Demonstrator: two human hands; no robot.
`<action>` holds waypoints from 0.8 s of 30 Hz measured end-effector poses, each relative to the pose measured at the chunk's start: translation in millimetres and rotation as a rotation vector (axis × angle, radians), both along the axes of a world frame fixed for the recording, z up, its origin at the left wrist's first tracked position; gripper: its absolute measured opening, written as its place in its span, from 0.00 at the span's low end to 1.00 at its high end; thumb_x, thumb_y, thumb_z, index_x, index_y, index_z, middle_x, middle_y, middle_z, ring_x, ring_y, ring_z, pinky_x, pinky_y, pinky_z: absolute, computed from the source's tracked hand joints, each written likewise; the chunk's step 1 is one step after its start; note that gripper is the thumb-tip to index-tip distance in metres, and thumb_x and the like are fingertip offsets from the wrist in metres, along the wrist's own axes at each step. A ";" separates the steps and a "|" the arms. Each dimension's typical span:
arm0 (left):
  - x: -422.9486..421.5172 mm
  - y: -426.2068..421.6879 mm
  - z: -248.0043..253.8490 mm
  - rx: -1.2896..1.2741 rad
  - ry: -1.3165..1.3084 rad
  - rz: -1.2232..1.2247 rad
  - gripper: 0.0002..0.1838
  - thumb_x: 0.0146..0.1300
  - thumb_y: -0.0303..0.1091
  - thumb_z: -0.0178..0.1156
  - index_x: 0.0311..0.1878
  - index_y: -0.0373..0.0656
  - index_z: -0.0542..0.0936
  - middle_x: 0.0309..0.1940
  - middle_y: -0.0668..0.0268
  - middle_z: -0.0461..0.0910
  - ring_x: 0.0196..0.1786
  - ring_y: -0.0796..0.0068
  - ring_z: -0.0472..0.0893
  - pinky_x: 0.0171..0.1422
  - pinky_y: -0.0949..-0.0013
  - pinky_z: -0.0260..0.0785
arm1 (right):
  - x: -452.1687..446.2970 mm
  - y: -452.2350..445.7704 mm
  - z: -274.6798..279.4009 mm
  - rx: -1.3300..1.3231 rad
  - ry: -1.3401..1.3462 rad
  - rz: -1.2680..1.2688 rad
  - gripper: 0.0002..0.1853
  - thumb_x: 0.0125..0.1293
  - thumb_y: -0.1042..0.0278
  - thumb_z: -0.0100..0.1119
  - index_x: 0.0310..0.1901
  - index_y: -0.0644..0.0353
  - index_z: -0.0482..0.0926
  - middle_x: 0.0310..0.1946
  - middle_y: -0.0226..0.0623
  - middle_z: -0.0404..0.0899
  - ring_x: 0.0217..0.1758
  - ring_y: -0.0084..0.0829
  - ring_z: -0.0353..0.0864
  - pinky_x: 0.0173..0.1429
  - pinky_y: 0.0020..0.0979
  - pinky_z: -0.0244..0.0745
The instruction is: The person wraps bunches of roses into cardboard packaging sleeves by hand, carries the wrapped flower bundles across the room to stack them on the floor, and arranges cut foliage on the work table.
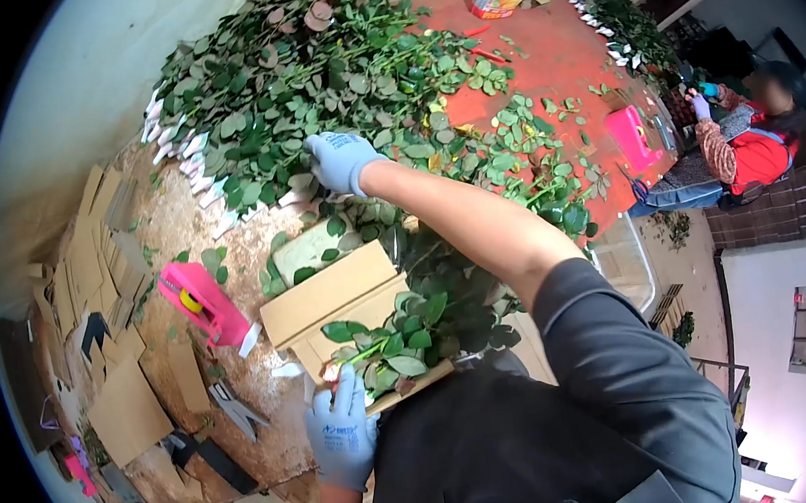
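Note:
My left hand, in a pale blue-grey glove, is closed at a rose with a reddish-white head. The rose's leafy stem lies with other leaves on an opened cardboard wrap in front of me. Stretched forward, my right hand, gloved alike, bends its fingers into the big heap of leafy rose stems. What its fingertips grip is hidden among the leaves. Just left of them lies a white-covered rose head; more such heads line the heap's left edge.
A pink tape dispenser stands left of the wrap. Cut cardboard pieces and a grey stapler-like tool lie further left. Across the red tabletop, a co-worker stands near another pink dispenser and more stems.

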State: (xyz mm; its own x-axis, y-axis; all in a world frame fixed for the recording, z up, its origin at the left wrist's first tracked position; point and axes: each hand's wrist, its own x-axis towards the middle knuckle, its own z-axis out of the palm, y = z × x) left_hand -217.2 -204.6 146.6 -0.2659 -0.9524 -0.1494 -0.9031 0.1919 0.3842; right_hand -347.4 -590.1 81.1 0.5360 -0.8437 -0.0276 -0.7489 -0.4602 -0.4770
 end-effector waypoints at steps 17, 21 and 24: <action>-3.2 1.1 13.5 0.027 -0.072 0.039 0.34 0.53 0.38 0.70 0.65 0.39 0.79 0.71 0.61 0.75 0.53 0.58 0.75 0.61 0.55 0.70 | -46.9 26.0 63.9 -0.652 0.386 0.329 0.08 0.74 0.65 0.53 0.46 0.58 0.79 0.40 0.44 0.80 0.35 0.42 0.86 0.32 0.43 0.80; -1.8 4.7 8.1 -0.010 -0.020 0.047 0.32 0.52 0.34 0.71 0.64 0.38 0.79 0.72 0.61 0.73 0.54 0.56 0.75 0.62 0.54 0.69 | -55.7 112.5 141.3 -0.742 0.404 0.441 0.10 0.70 0.64 0.56 0.48 0.58 0.78 0.37 0.40 0.77 0.33 0.37 0.83 0.29 0.38 0.79; -0.7 7.6 8.4 0.005 0.044 0.079 0.32 0.53 0.34 0.71 0.64 0.39 0.80 0.72 0.61 0.74 0.54 0.56 0.75 0.62 0.54 0.70 | -59.7 192.8 158.0 -0.481 0.606 0.595 0.14 0.66 0.66 0.57 0.52 0.58 0.78 0.40 0.39 0.75 0.38 0.34 0.84 0.27 0.36 0.79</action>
